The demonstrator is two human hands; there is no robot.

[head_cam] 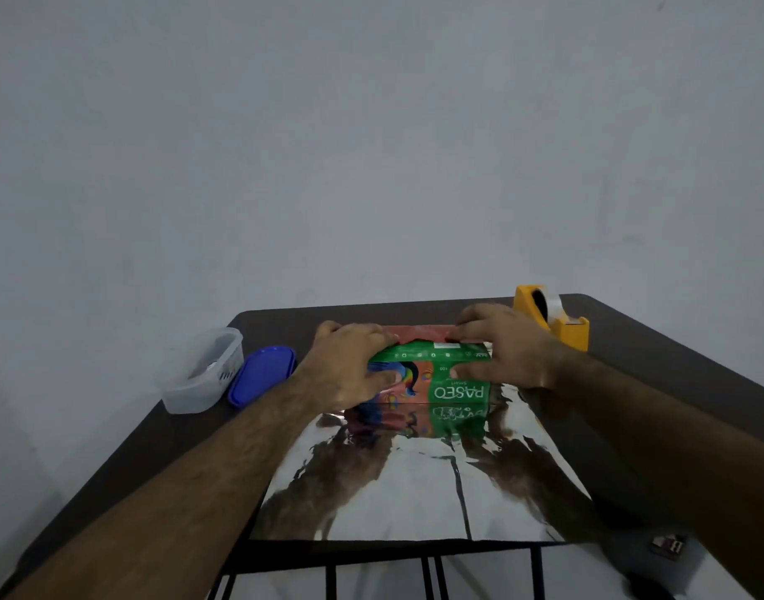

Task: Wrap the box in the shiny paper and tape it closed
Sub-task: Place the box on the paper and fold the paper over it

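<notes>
- Box, a green and orange printed cardboard tissue carton (430, 376), sits at the centre of the frame on the far part of a sheet of shiny silver wrapping paper (414, 482), which spreads toward the lower edge of the picture.
- Left hand (349, 365) grips the carton's left end, fingers curled over the top edge and thumb on the near face.
- Right hand (505, 346) holds the right end the same way, fingers over the top and thumb on the front.
- My judgement: the step is setting the carton square on the sheet. It goes best with the long edge parallel to the sheet's edge and enough paper left on each side to fold over.
- At the left of the frame, a clear plastic tub (204, 370) and its blue oval lid (262, 375) lie just off the sheet, probably no obstacle.
- At the right, behind the right hand, a yellow tape dispenser (553, 316) stands near, handy for sealing yet close enough to be knocked.
- All rest on a dark brown table (155, 461).
</notes>
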